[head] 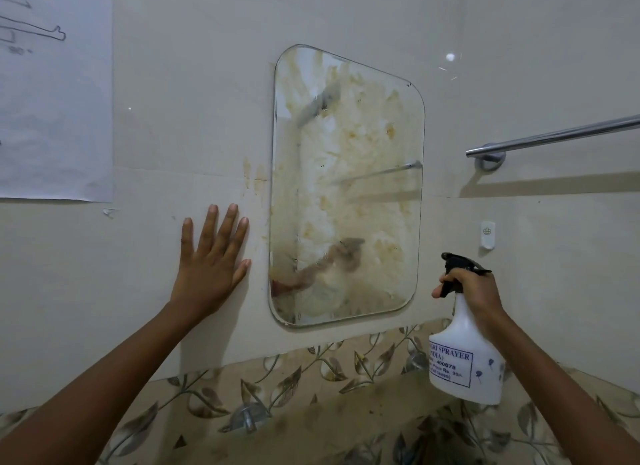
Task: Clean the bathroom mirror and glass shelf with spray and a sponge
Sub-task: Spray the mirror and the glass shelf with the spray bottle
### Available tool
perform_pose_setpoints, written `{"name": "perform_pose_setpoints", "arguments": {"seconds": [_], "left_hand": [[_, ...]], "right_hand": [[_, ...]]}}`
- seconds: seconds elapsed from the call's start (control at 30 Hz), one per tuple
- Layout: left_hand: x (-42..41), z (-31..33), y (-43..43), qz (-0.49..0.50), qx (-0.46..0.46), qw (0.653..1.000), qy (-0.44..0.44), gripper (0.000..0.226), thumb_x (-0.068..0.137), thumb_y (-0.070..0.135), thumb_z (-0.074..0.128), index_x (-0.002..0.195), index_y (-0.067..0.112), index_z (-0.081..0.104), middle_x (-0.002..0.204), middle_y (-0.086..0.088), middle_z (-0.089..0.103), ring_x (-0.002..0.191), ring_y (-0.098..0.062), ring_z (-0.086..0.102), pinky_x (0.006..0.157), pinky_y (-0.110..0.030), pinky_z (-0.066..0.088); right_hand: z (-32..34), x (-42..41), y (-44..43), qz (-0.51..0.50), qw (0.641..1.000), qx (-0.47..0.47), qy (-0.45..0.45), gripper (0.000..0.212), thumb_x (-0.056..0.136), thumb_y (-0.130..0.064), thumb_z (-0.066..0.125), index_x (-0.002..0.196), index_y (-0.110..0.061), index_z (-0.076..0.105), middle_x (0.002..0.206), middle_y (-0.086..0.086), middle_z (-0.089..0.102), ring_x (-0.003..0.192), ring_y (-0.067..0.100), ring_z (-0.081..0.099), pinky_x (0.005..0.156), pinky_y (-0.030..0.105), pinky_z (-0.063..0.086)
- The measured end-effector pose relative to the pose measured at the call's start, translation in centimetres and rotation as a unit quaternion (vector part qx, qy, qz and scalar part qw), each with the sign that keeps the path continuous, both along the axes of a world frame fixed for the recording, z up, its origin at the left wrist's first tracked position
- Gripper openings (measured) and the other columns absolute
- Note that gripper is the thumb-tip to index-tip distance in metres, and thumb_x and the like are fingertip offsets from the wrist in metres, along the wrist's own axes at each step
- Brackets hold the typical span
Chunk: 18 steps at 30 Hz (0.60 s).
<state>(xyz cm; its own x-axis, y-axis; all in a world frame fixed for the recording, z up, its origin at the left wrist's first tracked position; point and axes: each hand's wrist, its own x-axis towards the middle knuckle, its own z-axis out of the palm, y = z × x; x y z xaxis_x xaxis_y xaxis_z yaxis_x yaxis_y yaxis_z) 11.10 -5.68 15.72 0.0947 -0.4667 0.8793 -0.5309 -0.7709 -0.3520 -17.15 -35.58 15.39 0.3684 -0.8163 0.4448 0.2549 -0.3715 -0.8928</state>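
A rounded rectangular mirror (346,187) hangs on the tiled wall, smeared all over with yellowish-brown stains. My left hand (211,260) lies flat on the wall just left of the mirror, fingers spread, holding nothing. My right hand (471,291) grips the neck of a white spray bottle (464,364) with a black trigger head, a finger on the trigger, nozzle pointing left toward the mirror's lower right corner. Below the mirror a dirty glass shelf (346,426) on clear brackets shows the leaf-patterned tiles through it. No sponge is in view.
A chrome towel rail (554,137) runs along the wall at the right, above the bottle. A small white wall hook (487,234) sits below it. A sheet of paper (52,94) with a drawing is stuck on the wall at the far left. Brown stains mark the wall beside the mirror.
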Motion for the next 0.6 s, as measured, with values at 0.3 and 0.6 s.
{"name": "perform_pose_setpoints", "arguments": {"seconds": [0.3,0.6], "left_hand": [[0.0,0.0,-0.1,-0.004,-0.009,1.000,-0.020,0.067,0.092,0.045,0.020,0.148,0.009,0.016,0.157,-0.015,0.009,0.144,-0.037,0.006,0.113,-0.061,0.007],[0.0,0.2,-0.3,0.010,-0.030,0.998,-0.048,0.066,0.091,0.044,0.026,0.146,0.008,0.026,0.155,-0.017,0.019,0.143,-0.037,0.016,0.110,-0.063,0.013]], "right_hand": [[5.6,-0.9,0.6,0.022,0.999,-0.040,0.008,0.014,0.077,-0.004,0.051,0.072,0.005,0.061,0.053,0.015,0.066,0.049,0.029,0.047,0.035,0.020,0.036],[13.3,-0.9,0.3,0.010,0.996,-0.090,-0.002,0.019,0.077,-0.001,0.045,0.064,0.005,0.057,0.044,0.012,0.062,0.036,0.015,0.053,0.034,0.013,0.037]]}}
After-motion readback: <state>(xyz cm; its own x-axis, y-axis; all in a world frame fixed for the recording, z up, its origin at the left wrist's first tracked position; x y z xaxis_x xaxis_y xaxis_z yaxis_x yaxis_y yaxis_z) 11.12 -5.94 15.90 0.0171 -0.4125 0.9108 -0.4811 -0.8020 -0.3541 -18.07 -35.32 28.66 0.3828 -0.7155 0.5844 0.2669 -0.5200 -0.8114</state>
